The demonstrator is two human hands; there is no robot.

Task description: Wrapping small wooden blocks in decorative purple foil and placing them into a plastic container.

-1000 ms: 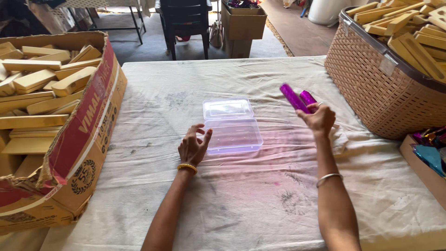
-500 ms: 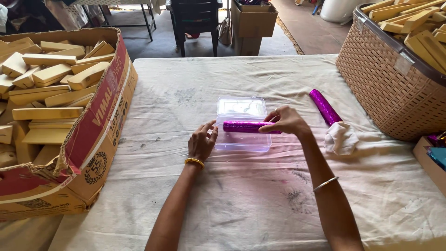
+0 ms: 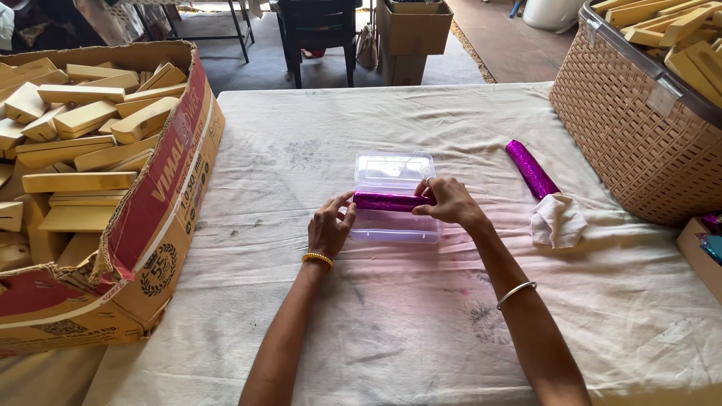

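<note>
At my far left a torn cardboard box sits on the counter, heaped with pale wooden blocks; its left side is cut off by the frame, so I cannot see how far the pile runs.

Next comes my left hand, a gold bangle at the wrist. Its fingers pinch the left end of a shiny purple stick, which lies crosswise over a clear plastic box in the middle of the cloth-covered counter. Whether the stick rests on the lid or is held just above it is hard to make out.

My right hand closes around the stick's right end, hiding that tip entirely. A thin silver bangle circles my right forearm.

Further right, a second purple stick lies loose on the cloth, its near end touching a crumpled white rag. Beyond it stands a woven brown basket filled with more wooden blocks, cropped by the right edge. At the lower right corner a small cardboard tray shows only a sliver, its contents too cropped to name.
</note>
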